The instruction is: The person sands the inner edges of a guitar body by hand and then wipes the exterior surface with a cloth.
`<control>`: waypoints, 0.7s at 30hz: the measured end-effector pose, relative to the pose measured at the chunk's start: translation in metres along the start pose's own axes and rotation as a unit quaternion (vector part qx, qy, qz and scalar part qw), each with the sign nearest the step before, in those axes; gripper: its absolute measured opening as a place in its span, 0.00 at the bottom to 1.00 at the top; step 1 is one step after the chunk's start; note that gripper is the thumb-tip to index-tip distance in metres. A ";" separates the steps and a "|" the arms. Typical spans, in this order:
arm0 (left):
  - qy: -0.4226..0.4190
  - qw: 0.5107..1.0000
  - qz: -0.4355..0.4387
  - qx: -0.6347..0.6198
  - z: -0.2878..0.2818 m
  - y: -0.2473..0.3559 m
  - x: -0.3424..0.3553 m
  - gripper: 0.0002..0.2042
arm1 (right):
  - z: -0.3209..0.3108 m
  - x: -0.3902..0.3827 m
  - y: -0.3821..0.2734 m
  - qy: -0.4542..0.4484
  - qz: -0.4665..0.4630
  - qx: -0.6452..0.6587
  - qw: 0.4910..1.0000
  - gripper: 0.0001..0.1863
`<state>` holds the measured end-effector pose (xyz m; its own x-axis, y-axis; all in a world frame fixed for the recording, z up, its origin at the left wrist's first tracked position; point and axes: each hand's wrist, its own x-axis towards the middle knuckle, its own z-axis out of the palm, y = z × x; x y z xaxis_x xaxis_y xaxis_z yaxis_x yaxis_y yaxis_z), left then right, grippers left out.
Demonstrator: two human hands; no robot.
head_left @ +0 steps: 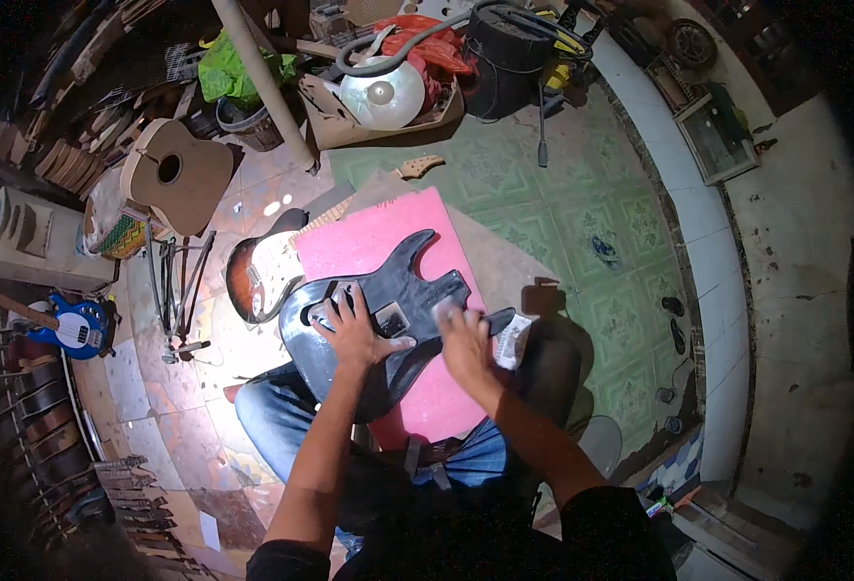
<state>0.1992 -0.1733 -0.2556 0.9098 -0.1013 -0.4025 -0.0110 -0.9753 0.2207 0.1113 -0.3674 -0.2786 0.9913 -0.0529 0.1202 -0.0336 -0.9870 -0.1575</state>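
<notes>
On the tiled workshop floor, a pink foam pad carries the dark guitar body across its middle: keep the left hand, fingers spread flat, bracing it while the right hand, fingers closed on a pale abrasive sheet, rubs evenly near the pad's right edge.

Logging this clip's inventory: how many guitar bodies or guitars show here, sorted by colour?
Black body, under both the left hand and the right hand: 1
Sunburst guitar on the floor: 1
Bare wood acoustic body: 1
Blue guitar at the left: 1
Total: 4
</notes>
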 end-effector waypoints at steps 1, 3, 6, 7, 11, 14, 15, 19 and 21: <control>0.001 1.000 0.002 -0.001 -0.001 0.001 0.001 0.77 | 0.004 -0.006 -0.003 -0.010 -0.046 0.021 0.999 0.20; -0.015 1.000 0.002 0.004 -0.002 -0.004 0.001 0.79 | 0.006 0.003 0.008 0.008 -0.066 0.028 0.997 0.20; -0.039 0.999 -0.003 0.015 -0.010 -0.003 0.001 0.81 | -0.005 0.031 0.023 0.029 0.027 0.020 0.999 0.21; -0.036 0.999 0.002 0.014 -0.010 0.000 0.003 0.81 | 0.003 0.028 0.023 0.034 0.029 0.016 0.999 0.21; -0.032 0.999 0.010 0.006 -0.005 -0.002 0.005 0.82 | 0.020 0.003 0.008 0.030 -0.049 0.010 0.998 0.21; -0.042 0.999 -0.001 0.009 -0.005 -0.007 0.000 0.82 | 0.007 0.027 0.022 -0.025 0.039 0.011 0.999 0.21; -0.041 0.999 0.001 0.003 -0.008 -0.003 0.003 0.82 | 0.010 0.026 0.022 -0.025 0.040 0.009 0.999 0.21; -0.039 0.999 0.005 0.005 -0.008 -0.002 0.000 0.81 | 0.018 0.009 0.011 -0.026 -0.011 -0.029 0.999 0.22; -0.032 0.999 0.006 0.004 -0.008 -0.004 0.001 0.81 | 0.018 0.006 0.017 -0.001 -0.084 0.032 0.996 0.23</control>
<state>0.2030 -0.1681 -0.2498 0.8815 -0.1259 -0.4550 -0.0263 -0.9754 0.2188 0.1193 -0.3817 -0.2984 0.9827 0.1123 0.1472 0.1406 -0.9700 -0.1983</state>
